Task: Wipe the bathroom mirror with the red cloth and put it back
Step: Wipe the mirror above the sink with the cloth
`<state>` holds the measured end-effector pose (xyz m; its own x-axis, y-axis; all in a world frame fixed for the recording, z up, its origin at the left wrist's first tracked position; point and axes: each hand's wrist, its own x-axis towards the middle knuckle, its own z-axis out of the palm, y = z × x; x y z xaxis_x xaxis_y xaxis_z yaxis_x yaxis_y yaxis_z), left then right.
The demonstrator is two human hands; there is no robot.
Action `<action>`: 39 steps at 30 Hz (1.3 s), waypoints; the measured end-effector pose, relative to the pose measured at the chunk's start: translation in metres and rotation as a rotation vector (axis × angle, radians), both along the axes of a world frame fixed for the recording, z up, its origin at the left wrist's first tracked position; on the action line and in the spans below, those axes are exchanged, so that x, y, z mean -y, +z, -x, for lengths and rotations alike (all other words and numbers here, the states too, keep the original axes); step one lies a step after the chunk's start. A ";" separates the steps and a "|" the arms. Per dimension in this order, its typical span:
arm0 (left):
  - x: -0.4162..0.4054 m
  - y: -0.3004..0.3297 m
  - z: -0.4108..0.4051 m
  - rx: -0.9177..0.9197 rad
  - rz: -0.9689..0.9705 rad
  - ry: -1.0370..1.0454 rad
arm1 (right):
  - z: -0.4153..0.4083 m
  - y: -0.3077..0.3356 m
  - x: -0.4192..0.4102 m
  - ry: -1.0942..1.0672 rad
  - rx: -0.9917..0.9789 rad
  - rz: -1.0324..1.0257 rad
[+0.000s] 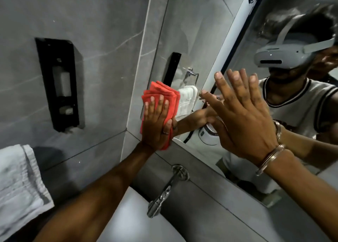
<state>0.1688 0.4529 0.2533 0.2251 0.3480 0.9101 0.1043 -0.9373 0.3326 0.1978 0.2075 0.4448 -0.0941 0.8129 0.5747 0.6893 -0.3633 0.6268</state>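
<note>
The bathroom mirror (197, 31) fills the upper right, tilted in my view. A folded red cloth (162, 93) is pressed flat against its lower left corner under my left hand (157, 124), whose fingers lie spread on the cloth. A ring sits on one finger of that hand. My right hand (245, 117) rests flat on the glass further right, fingers apart, holding nothing, with metal bangles at the wrist. The mirror reflects both arms and a person wearing a headset.
A chrome tap (164, 192) juts from the grey tiled ledge below the mirror, over a white basin (133, 221). A white towel (20, 183) hangs at the lower left. A black recessed dispenser (58, 84) sits in the grey left wall.
</note>
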 end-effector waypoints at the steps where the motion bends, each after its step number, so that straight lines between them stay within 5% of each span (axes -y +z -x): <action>1: 0.010 0.001 -0.004 0.000 -0.020 0.014 | -0.003 0.002 0.007 -0.019 0.009 -0.012; 20: 0.274 0.078 -0.039 -0.019 -0.125 -0.052 | -0.046 0.072 0.211 -0.354 0.076 -0.344; 29: 0.251 0.288 -0.036 0.053 -0.132 -0.101 | -0.061 0.163 0.226 -0.368 0.072 -0.449; 34: 0.203 0.416 -0.033 0.148 0.102 -0.046 | -0.062 0.222 0.227 -0.356 0.063 -0.504; 39: 0.229 0.475 -0.035 0.160 -0.020 -0.044 | -0.058 0.258 0.215 -0.327 0.043 -0.530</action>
<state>0.2036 0.2238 0.7279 0.0915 0.3222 0.9422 0.0107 -0.9465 0.3226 0.2558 -0.0077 0.7026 0.0794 0.4091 0.9090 0.4680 -0.8205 0.3284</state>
